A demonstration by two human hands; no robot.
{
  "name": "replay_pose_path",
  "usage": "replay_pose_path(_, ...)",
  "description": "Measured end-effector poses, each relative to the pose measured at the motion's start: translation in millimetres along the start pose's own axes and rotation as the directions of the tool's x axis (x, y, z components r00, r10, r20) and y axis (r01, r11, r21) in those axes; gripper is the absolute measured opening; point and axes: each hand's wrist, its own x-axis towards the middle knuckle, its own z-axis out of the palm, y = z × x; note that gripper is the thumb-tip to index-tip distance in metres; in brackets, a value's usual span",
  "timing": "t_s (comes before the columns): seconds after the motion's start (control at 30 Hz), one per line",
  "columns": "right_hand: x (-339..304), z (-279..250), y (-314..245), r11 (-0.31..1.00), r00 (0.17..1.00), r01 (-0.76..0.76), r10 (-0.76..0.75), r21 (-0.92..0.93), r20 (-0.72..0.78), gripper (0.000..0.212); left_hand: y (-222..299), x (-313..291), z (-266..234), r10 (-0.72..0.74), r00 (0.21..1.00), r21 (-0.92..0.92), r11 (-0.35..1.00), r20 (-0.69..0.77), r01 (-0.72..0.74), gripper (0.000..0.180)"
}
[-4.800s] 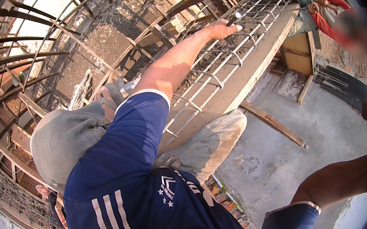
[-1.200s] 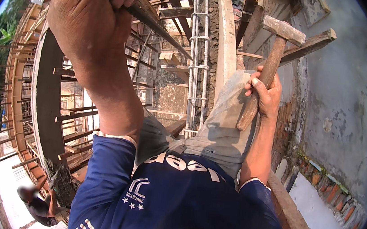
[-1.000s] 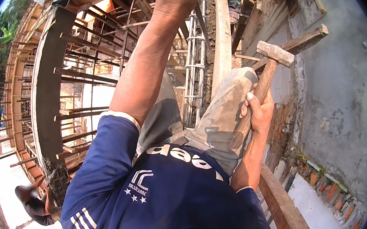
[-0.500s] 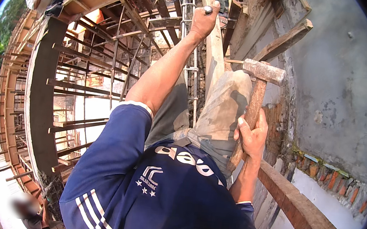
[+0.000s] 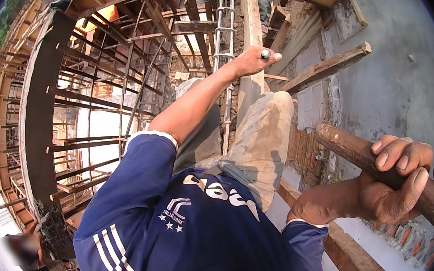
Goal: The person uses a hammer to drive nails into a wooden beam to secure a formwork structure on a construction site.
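In front of my knees, my left hand (image 5: 255, 62) is closed around an upright metal bar (image 5: 265, 54). Only its round, shiny end shows above the fist; the rest is hidden, so I cannot tell its exact kind. Below that hand runs a long wooden plank (image 5: 250, 19). Out to the right, my right hand (image 5: 396, 180) grips the brown wooden handle of a hammer (image 5: 342, 142). The handle is raised close to the camera, with its butt pointing left. Its head does not show in this view.
A steel rebar cage (image 5: 224, 21) runs beside the plank. To the left stand a grey concrete beam (image 5: 43, 110) and several timber props. Wooden beams jut out at the right (image 5: 326, 67) and lower right (image 5: 368, 265). Other people are at the far left and beyond the plank.
My right hand has swung the hammer up and out to the right, and its head has left view. The left hand with the metal bar has shifted nearer and right.
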Motion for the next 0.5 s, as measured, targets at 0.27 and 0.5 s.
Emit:
replay_pose_path(0.27, -133, 3, 138, 0.427, 0.464, -0.43, 0.86, -0.796, 0.21, 0.033, -25, 17, 15, 0.309, 0.94, -0.106, 0.939, -0.147, -0.326, 0.021)
replay_pose_path(0.5, -48, 13, 60, 0.59, 0.583, -0.678, 0.795, -0.438, 0.168, 0.025, -27, 14, 6, -0.136, 0.988, -0.036, 0.99, -0.074, 0.133, 0.057)
